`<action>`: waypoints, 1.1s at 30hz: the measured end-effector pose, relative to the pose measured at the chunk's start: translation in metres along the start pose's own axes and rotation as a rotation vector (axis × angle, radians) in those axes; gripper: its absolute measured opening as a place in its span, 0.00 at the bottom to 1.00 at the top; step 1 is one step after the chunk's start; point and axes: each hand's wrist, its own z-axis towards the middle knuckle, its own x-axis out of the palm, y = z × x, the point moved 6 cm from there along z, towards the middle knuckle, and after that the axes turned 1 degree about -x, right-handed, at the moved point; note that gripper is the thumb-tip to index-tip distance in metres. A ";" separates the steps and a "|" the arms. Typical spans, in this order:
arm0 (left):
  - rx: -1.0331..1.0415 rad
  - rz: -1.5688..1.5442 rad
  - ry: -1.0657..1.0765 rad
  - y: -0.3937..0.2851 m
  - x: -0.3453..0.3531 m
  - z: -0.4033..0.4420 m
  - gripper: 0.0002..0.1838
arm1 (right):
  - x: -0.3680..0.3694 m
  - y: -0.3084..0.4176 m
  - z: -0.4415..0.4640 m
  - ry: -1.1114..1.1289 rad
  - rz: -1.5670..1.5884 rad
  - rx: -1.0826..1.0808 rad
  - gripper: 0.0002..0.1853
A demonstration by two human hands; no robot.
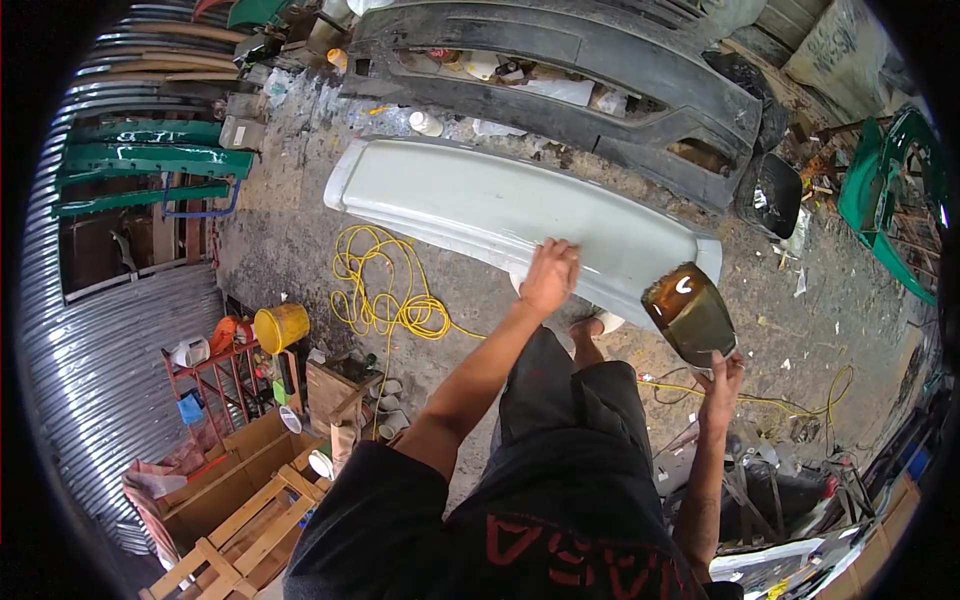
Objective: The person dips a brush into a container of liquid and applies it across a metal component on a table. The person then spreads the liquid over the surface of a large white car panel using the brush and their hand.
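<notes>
My right hand (722,380) grips the near end of a cut-open translucent plastic container (692,315). The container looks brown and olive inside, with a ragged far rim and a glossy highlight. It hangs beside the right end of a long white panel (500,195) with raised edges. Over that panel's near edge is my left hand (551,277), its fingers bent and close together. What those fingers hold, if anything, is hidden, and I cannot tell whether they touch the panel.
Beyond the panel lies a large dark bumper-like part (560,110). Coiled yellow hose (400,305) lies on the floor at left, near a yellow bucket (282,328) and a wooden crate (240,540). Green panels (150,160) rest by the corrugated wall; a green part (885,190) stands right.
</notes>
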 end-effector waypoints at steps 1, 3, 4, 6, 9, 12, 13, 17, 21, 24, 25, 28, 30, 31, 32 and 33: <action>-0.003 0.007 -0.004 0.007 -0.001 0.002 0.12 | -0.007 0.002 0.000 -0.018 0.003 0.002 0.28; -0.010 -0.223 -0.077 0.033 -0.009 0.008 0.10 | -0.015 0.010 -0.001 0.002 0.006 -0.021 0.28; -0.128 -0.191 -0.110 0.067 -0.009 0.007 0.09 | -0.019 0.010 -0.002 0.008 0.007 -0.023 0.28; -0.219 -0.150 -0.258 0.135 -0.029 0.004 0.07 | -0.033 0.010 -0.004 -0.065 -0.033 -0.014 0.27; -0.300 0.206 -0.303 0.204 -0.083 0.004 0.08 | -0.039 0.011 -0.007 -0.055 0.011 -0.024 0.28; -0.375 0.513 -0.355 0.170 -0.121 0.007 0.10 | -0.044 0.009 -0.011 -0.057 0.023 -0.016 0.28; -0.304 0.498 -0.329 0.171 -0.099 0.003 0.12 | -0.046 0.008 -0.012 -0.073 0.026 -0.013 0.28; -0.028 0.415 -0.210 0.088 -0.009 0.003 0.19 | -0.048 0.009 -0.011 -0.026 -0.009 0.008 0.28; 0.033 0.071 -0.159 0.010 -0.004 0.005 0.18 | -0.047 0.011 -0.010 -0.040 -0.022 0.003 0.29; -0.132 -0.144 -0.103 0.077 0.003 0.005 0.08 | -0.047 0.012 -0.011 -0.044 -0.039 -0.011 0.29; -0.199 -0.155 -0.144 0.120 -0.007 0.007 0.07 | -0.049 0.011 -0.011 -0.059 -0.050 -0.019 0.29; -0.396 -0.060 -0.274 0.214 -0.061 0.015 0.06 | -0.048 0.015 -0.016 -0.049 -0.019 -0.036 0.29; -0.386 0.390 -0.291 0.195 -0.105 0.022 0.08 | -0.052 0.013 -0.019 -0.073 -0.025 -0.007 0.31; -0.389 0.389 -0.291 0.192 -0.102 0.022 0.08 | -0.054 0.011 -0.020 -0.093 -0.027 0.018 0.33; -0.345 0.429 -0.265 0.183 -0.094 0.023 0.10 | -0.055 0.011 -0.020 -0.091 -0.029 0.019 0.33; -0.299 0.468 -0.240 0.177 -0.080 0.023 0.11 | -0.055 0.009 -0.020 -0.097 -0.017 0.028 0.32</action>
